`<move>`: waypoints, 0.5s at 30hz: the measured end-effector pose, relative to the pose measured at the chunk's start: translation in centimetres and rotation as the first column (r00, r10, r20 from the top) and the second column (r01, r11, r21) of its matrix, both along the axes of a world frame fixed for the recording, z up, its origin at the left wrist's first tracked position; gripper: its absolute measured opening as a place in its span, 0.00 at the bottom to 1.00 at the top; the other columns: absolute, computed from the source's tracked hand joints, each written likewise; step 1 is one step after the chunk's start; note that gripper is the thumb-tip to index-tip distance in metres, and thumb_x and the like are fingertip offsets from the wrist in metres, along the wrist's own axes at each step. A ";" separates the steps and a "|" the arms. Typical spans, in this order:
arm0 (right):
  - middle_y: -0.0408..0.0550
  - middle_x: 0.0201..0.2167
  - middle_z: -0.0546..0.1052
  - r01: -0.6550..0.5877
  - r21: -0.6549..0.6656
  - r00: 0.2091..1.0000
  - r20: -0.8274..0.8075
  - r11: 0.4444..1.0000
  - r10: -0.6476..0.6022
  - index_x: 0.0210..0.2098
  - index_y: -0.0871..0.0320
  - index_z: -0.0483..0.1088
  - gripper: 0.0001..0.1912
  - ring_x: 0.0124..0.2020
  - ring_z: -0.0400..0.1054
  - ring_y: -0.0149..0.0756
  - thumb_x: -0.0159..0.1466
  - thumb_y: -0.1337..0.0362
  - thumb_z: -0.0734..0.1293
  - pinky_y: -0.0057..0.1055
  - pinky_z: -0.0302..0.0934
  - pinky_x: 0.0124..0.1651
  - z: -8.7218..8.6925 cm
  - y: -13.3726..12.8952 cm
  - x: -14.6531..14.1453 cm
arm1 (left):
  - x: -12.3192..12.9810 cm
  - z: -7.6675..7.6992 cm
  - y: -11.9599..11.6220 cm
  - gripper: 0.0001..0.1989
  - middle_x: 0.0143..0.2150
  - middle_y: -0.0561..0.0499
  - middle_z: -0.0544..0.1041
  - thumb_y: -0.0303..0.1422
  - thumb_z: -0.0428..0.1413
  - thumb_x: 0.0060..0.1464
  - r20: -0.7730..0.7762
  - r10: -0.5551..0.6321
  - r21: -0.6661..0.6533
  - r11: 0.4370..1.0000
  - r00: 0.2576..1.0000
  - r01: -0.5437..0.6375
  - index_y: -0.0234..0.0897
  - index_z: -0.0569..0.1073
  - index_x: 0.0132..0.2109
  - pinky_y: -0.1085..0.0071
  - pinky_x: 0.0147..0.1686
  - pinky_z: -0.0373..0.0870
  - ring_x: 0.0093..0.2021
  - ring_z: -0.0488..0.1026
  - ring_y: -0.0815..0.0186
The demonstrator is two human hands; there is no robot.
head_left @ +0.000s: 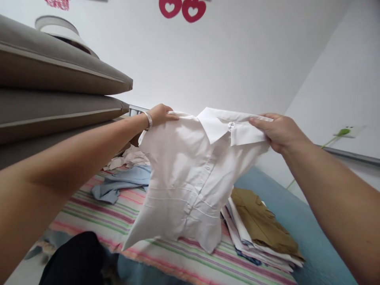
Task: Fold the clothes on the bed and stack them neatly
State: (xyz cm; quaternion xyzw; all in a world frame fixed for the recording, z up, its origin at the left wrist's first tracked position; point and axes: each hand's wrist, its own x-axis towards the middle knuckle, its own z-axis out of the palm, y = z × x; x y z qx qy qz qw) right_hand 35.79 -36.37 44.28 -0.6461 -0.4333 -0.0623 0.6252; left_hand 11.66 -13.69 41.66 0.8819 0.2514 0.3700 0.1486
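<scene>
"What's closest?"
"A black shape [73, 261] at the lower left; I can't tell what. Then the hands."
"What are the fingers doing?"
"Both hands grip. The left hand [160, 114], with a bracelet [147, 120] at its wrist, pinches one shoulder of a white shirt [184, 170]. The right hand [282, 128] has its thumb over the collar's other end."
"So where's the shirt?"
"Spread between them, front showing, above a striped sheet [107, 217]. I can't tell whether its hem touches."
"Beyond that?"
"On the right, a folded pile [237, 229] topped by brown cloth [261, 221]. On the left, a rumpled blue garment [121, 184], with pink cloth [130, 156] behind it."
"And farther?"
"Grey cushions [59, 67] at left, a hat [56, 27] above them, and red hearts [192, 18] on the white wall [252, 47]."
</scene>
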 end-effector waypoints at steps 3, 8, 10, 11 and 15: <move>0.47 0.29 0.72 -0.024 -0.002 1.000 -0.014 1.000 0.024 0.36 0.63 0.71 0.18 0.26 0.64 0.26 0.47 0.63 0.72 0.24 0.59 0.27 -0.6 0.5 -0.2 | -0.9 0.4 -0.1 0.20 0.23 0.53 0.69 0.45 0.52 0.51 -0.022 -0.010 0.001 1.000 1.000 0.010 0.31 0.73 0.39 0.76 0.25 0.57 0.23 0.62 0.73; 0.48 0.29 0.72 -0.025 -0.013 0.999 -0.029 1.000 0.025 0.38 0.62 0.71 0.20 0.25 0.64 0.27 0.47 0.62 0.73 0.24 0.60 0.25 -1.5 1.2 0.1 | -1.2 -0.2 0.2 0.19 0.24 0.53 0.70 0.45 0.52 0.51 -0.045 0.030 -0.007 1.000 0.999 -0.031 0.33 0.74 0.36 0.76 0.25 0.58 0.24 0.64 0.72; 0.48 0.29 0.72 -0.006 -0.021 1.000 -0.009 1.000 0.005 0.37 0.61 0.72 0.20 0.25 0.64 0.27 0.46 0.60 0.73 0.23 0.60 0.24 -1.4 1.1 0.2 | -1.2 -0.3 0.1 0.17 0.24 0.53 0.70 0.45 0.54 0.49 -0.034 0.033 -0.021 0.999 0.999 -0.034 0.34 0.75 0.34 0.76 0.26 0.59 0.24 0.65 0.71; 0.48 0.29 0.73 0.008 -0.025 1.000 0.003 1.000 -0.008 0.36 0.60 0.72 0.20 0.25 0.65 0.27 0.45 0.59 0.73 0.23 0.60 0.24 -1.4 1.0 0.3 | -1.2 -0.4 0.1 0.16 0.23 0.53 0.71 0.44 0.55 0.48 -0.024 0.029 -0.032 0.999 0.999 -0.030 0.34 0.75 0.33 0.76 0.26 0.59 0.25 0.66 0.71; 0.51 0.31 0.74 0.034 -0.051 0.999 -0.011 0.998 -0.034 0.35 0.58 0.73 0.22 0.26 0.66 0.30 0.42 0.57 0.75 0.23 0.61 0.23 -1.2 0.7 0.8 | -1.4 -0.9 0.2 0.15 0.21 0.52 0.70 0.44 0.57 0.46 -0.027 -0.017 -0.122 0.992 0.999 0.013 0.34 0.75 0.28 0.75 0.25 0.60 0.23 0.65 0.71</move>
